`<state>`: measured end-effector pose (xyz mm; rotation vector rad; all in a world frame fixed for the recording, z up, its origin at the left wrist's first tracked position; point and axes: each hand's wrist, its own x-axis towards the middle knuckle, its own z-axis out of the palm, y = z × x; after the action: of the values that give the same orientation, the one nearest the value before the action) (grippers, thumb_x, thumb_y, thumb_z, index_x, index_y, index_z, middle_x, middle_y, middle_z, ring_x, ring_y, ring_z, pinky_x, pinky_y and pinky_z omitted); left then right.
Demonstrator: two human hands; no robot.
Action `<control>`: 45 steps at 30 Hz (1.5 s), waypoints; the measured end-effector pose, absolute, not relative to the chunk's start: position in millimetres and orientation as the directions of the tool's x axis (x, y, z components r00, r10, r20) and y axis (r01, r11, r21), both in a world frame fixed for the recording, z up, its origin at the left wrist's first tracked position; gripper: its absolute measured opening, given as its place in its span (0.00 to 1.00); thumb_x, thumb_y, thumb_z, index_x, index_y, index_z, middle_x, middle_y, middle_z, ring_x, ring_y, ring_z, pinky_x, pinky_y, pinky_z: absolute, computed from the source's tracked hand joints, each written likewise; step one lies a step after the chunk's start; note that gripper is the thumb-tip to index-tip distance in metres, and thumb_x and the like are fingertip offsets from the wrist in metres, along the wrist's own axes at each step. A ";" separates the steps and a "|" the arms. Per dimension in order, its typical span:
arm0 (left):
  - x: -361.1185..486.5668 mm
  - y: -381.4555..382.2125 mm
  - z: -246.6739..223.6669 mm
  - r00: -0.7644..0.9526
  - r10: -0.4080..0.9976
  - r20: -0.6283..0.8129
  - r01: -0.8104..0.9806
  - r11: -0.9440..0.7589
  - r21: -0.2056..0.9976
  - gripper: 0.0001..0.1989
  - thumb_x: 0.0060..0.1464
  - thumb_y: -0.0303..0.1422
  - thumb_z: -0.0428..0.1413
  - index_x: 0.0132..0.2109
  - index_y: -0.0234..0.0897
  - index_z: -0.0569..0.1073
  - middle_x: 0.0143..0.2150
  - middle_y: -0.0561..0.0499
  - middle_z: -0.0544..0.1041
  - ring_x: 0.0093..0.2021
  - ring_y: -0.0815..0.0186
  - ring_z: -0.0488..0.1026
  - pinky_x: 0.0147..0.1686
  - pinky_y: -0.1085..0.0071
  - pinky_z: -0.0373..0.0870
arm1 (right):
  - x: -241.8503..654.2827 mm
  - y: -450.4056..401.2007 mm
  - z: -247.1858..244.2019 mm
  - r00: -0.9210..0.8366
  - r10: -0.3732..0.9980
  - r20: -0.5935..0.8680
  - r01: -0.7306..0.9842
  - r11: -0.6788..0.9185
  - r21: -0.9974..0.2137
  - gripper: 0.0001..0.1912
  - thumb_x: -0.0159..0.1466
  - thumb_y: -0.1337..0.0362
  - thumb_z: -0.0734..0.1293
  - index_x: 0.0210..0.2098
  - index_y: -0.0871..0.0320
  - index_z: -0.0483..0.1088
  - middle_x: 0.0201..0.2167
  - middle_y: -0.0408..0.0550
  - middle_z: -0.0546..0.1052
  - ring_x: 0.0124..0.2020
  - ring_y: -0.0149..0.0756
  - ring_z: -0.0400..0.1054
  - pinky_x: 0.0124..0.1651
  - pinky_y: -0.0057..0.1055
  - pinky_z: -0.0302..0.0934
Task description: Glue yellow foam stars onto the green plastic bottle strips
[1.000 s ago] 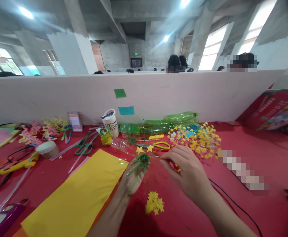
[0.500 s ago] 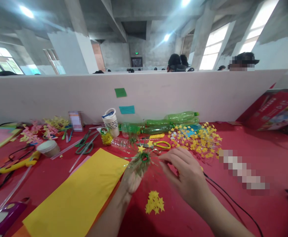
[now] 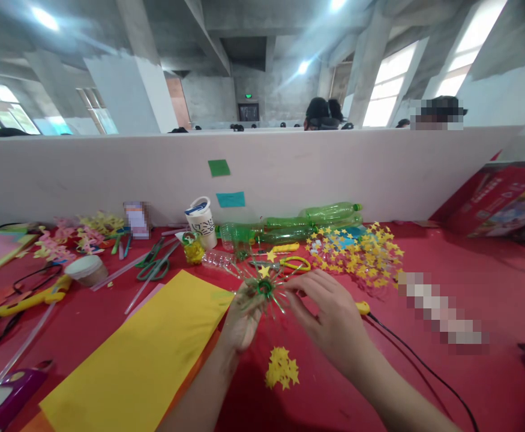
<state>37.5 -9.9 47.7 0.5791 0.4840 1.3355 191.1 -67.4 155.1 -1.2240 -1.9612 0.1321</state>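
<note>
On 1 red table (image 3: 505,390) – yellow paper (image 3: 140,354), star pile (image 3: 282,367), bottles (image 3: 332,212).

You have ceiling lamps (image 3: 45,18) flaring into bluish streaks across the top, and windows (image 3: 388,81) burning out white at upper right. A soft shadow darkens the red table (image 3: 253,411) at bottom centre; pixelation masks patches at right, and the upper-right corner falls black.

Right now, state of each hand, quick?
Left hand: holding the cut bottle.
Right hand: at its strips; can't tell whether it grips one.
</note>
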 end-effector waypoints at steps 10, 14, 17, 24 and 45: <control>40.4 -12.5 47.6 0.137 0.990 -0.033 -0.732 0.123 0.670 0.13 0.39 0.20 0.62 0.34 0.38 0.72 0.31 0.57 0.76 0.34 0.73 0.73 0.36 0.79 0.66 | 180.7 -63.6 137.7 -0.108 0.817 0.566 0.711 0.461 -0.530 0.04 0.61 0.67 0.61 0.36 0.56 0.65 0.31 0.45 0.72 0.34 0.35 0.65 0.38 0.31 0.57; 41.4 -12.7 47.9 0.138 0.989 -0.045 -0.741 0.133 0.658 0.14 0.38 0.21 0.63 0.34 0.38 0.72 0.32 0.57 0.76 0.33 0.72 0.74 0.36 0.78 0.67 | 176.6 -61.8 132.4 -0.057 0.813 0.580 0.705 0.444 -0.553 0.04 0.61 0.66 0.61 0.37 0.57 0.64 0.30 0.45 0.73 0.33 0.35 0.67 0.37 0.31 0.59; 42.1 -13.4 49.4 0.149 0.988 -0.032 -0.736 0.133 0.664 0.13 0.38 0.20 0.62 0.34 0.38 0.72 0.33 0.56 0.77 0.34 0.72 0.74 0.37 0.77 0.67 | 176.3 -61.7 131.4 -0.046 0.813 0.580 0.688 0.447 -0.572 0.04 0.62 0.67 0.61 0.37 0.56 0.64 0.30 0.45 0.73 0.33 0.34 0.67 0.36 0.31 0.59; 42.3 -16.4 51.8 0.167 0.986 -0.024 -0.729 0.139 0.670 0.13 0.40 0.22 0.62 0.35 0.38 0.73 0.35 0.55 0.77 0.36 0.71 0.74 0.40 0.76 0.67 | 176.7 -60.2 128.9 -0.090 0.805 0.586 0.624 0.504 -0.597 0.08 0.62 0.69 0.59 0.41 0.56 0.65 0.35 0.47 0.74 0.37 0.37 0.69 0.41 0.33 0.62; 42.2 -17.8 54.3 0.194 0.980 -0.029 -0.727 0.164 0.667 0.11 0.41 0.22 0.61 0.34 0.39 0.73 0.36 0.55 0.77 0.38 0.71 0.73 0.42 0.75 0.66 | 177.3 -58.7 129.9 -0.071 0.769 0.636 0.601 0.541 -0.588 0.09 0.61 0.70 0.60 0.41 0.56 0.67 0.35 0.47 0.75 0.38 0.35 0.69 0.42 0.32 0.63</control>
<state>42.2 -17.8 54.3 0.5902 0.5236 1.2986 177.3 -58.7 129.9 -1.1433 -1.7631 0.2065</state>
